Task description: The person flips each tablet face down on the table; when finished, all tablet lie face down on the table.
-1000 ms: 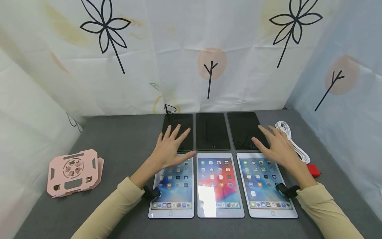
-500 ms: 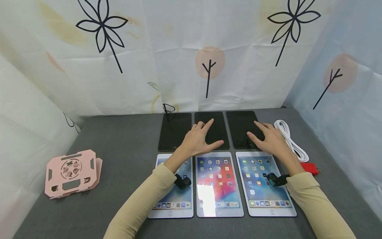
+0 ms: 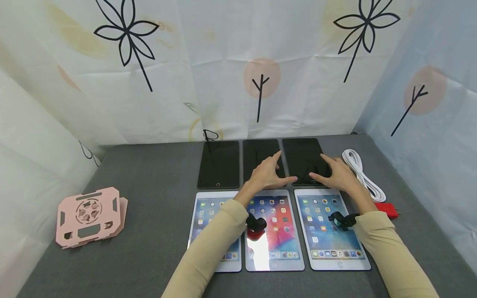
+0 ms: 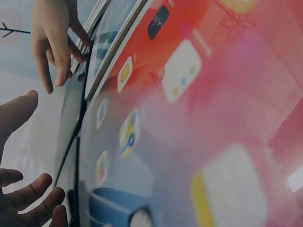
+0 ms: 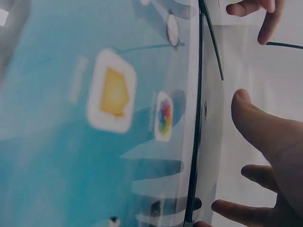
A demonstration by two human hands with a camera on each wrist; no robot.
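Observation:
My left hand [image 3: 265,173] hovers over the middle black-screened tablet [image 3: 257,153], thumb and fingers spread toward the right. Over the right edge of the right black-screened tablet [image 3: 302,159] is my right hand [image 3: 340,176], its thumb and fingers apart. I cannot tell whether its fingertips touch that tablet. In the left wrist view the left hand's fingers [image 4: 35,203] are spread, with nothing between them. The right wrist view has the right thumb [image 5: 255,120] well away from the other fingers. Below my wrists lie the middle white tablet [image 3: 279,231] and the right white tablet [image 3: 316,240], screens lit.
A third black-screened tablet [image 3: 219,163] lies at the back left, above a lit white tablet [image 3: 208,211] partly under my left sleeve. A coiled white cable [image 3: 359,169] and red plug [image 3: 387,210] sit at right. Pink slotted plates [image 3: 89,215] lie at left.
My left hand has moved rightward from the left black-screened tablet, across the middle one toward the right one. The right hand has shifted only slightly. The tablets stay in their places.

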